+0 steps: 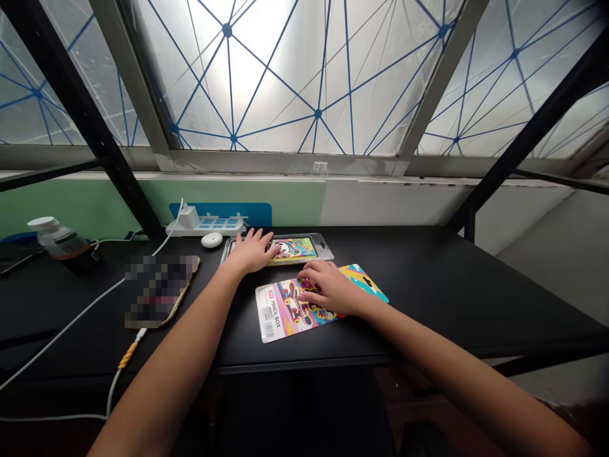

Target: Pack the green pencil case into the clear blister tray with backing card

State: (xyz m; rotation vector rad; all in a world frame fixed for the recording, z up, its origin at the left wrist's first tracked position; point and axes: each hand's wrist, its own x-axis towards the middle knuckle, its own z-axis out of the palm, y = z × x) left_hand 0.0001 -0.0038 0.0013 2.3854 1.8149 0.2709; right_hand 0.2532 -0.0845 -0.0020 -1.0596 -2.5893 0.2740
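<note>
My left hand (252, 251) lies with its fingers spread over the left part of a colourful pencil box (295, 247), which sits in a clear plastic shell near the back of the desk. My right hand (335, 289) rests palm down on a bright printed backing card (288, 311) marked "PENCIL BOX", its fingers apart and slightly bent. That card lies flat and slanted in front of the box, with a barcode at its left end and a hang hole at its right. Each hand covers part of the print beneath it.
On the black desk (428, 285), a phone (162, 292) is plugged into a white cable (117, 381). A white earbud case (212, 240) and a power strip (209, 223) lie along the back. A bottle (61, 241) stands at far left. Black metal posts (504, 158) rise at both sides.
</note>
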